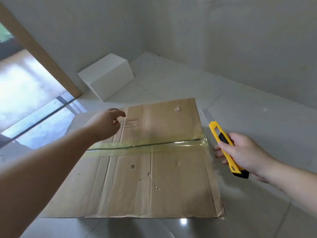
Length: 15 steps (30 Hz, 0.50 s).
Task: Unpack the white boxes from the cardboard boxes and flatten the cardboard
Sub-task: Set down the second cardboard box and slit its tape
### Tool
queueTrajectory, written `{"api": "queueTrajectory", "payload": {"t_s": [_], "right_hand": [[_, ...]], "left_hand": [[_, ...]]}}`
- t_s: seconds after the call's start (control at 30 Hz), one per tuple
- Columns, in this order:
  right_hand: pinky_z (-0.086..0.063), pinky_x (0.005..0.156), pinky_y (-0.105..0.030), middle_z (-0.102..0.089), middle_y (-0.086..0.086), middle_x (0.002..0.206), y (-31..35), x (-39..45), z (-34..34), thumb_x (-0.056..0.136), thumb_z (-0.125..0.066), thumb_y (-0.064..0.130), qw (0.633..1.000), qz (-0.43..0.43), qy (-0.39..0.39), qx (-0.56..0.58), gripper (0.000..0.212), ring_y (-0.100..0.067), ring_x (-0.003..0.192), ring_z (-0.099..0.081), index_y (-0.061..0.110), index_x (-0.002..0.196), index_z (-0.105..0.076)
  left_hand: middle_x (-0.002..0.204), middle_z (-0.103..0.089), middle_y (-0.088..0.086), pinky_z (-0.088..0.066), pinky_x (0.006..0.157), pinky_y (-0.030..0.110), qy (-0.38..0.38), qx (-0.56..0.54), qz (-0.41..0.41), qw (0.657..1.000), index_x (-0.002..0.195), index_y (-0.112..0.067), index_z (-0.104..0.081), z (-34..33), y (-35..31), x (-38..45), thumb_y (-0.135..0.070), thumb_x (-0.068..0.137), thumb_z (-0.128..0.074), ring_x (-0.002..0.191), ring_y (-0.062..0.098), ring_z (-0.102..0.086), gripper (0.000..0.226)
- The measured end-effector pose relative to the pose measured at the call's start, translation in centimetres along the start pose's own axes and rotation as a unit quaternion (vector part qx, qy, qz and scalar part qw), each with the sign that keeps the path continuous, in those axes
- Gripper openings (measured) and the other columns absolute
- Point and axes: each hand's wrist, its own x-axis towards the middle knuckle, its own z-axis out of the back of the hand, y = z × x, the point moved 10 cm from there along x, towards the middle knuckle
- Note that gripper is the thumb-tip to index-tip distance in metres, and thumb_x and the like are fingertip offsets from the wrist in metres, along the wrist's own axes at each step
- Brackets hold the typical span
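Note:
A closed cardboard box [154,177] fills the middle of the floor, seen from above. Clear yellowish tape [147,146] runs across the seam between its two top flaps. My left hand [104,124] hovers over the box's far left part, fingers apart and holding nothing. My right hand [243,153] is just off the box's right edge, level with the taped seam, and grips a yellow and black utility knife [224,146] with its tip pointing away from me. One white box [108,75] stands on the floor beyond the cardboard box, against the wall.
White walls meet in a corner [147,50] behind the white box. A wooden door frame [42,57] and a glass pane [25,93] stand at the left. Glossy pale floor tiles [257,109] stretch to the right of the cardboard box.

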Motion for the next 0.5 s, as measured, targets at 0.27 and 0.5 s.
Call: {"api": "queueTrajectory", "payload": {"t_s": [0.27,0.5], "right_hand": [[-0.037,0.062,-0.034,-0.046,0.004,0.082,3.6,-3.1,-6.6,0.095,-0.044,0.035,0.961,0.063,0.004,-0.269,0.028,-0.021,0.074,-0.050,0.010,0.082,-0.047],[-0.046,0.089,-0.051,-0.034,-0.038,0.141,4.2,-2.7,-9.4,0.083,-0.065,0.029,0.844,0.097,-0.033,-0.527,0.028,-0.052,0.119,-0.047,0.011,0.076,-0.045]], "left_hand": [[0.119,-0.057,0.025,-0.044,0.083,0.039,0.015,-0.093,0.406,0.909,0.127,-0.001,-0.044,-2.7,21.2,-8.4,-0.037,0.094,-0.051,0.098,0.041,-0.057,0.049],[0.117,-0.057,0.026,-0.040,0.091,0.041,0.055,-0.036,0.404,0.913,0.128,-0.003,-0.041,-4.5,21.8,-7.0,-0.047,0.095,-0.046,0.105,0.040,-0.053,0.055]]}}
